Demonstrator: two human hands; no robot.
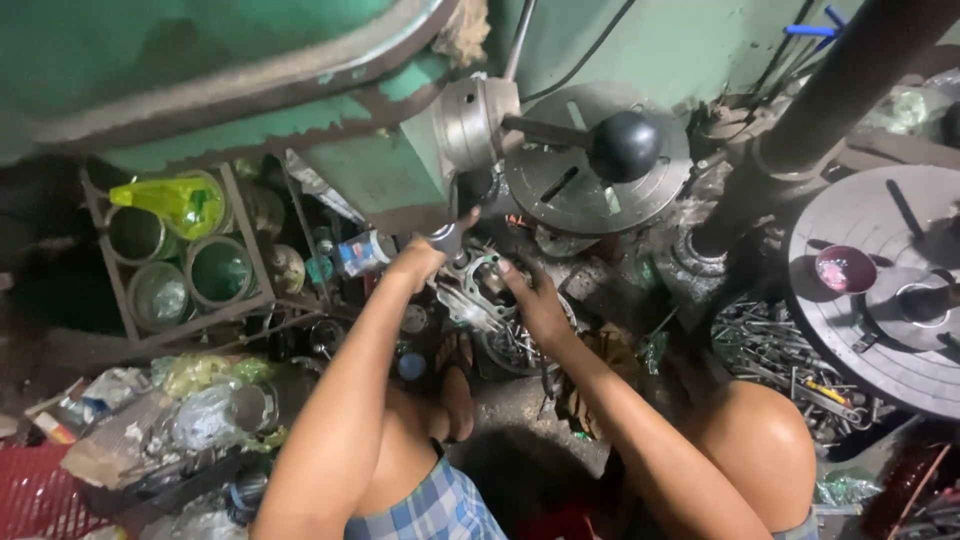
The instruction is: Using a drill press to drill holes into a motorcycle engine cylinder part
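green paint covers the drill press head (300, 110) that fills the top of the view, and the person sits low beneath it with bare knees apart, so both arms reach forward to the work under the spindle. the left hand (418, 262) is closed around a small dark chuck or tool shank (449, 238) just under the green casting, the thumb lifted toward it, a grip that looks meant to steady or turn the part by hand. the right hand (535, 300) lies on a grey metal casting with round openings (480, 285), fingers curled over its edge and pressing it down, seemingly so the piece stays put directly below the spindle; whether it is clamped underneath cannot be told. that casting rests on the lower table amid loose metal parts. a feed lever with a black ball knob (625, 146) sticks out to the right of the head, within easy reach yet untouched. behind it sits a round slotted table (600, 190), and a second slotted disc (880, 300) to the far right carries a small pink bowl (845, 268). to the left a wire rack (105, 260) keeps green tins (220, 272) upright, and a heap of scrap bits and bolts (775, 355) lies by the dark column (800, 120).
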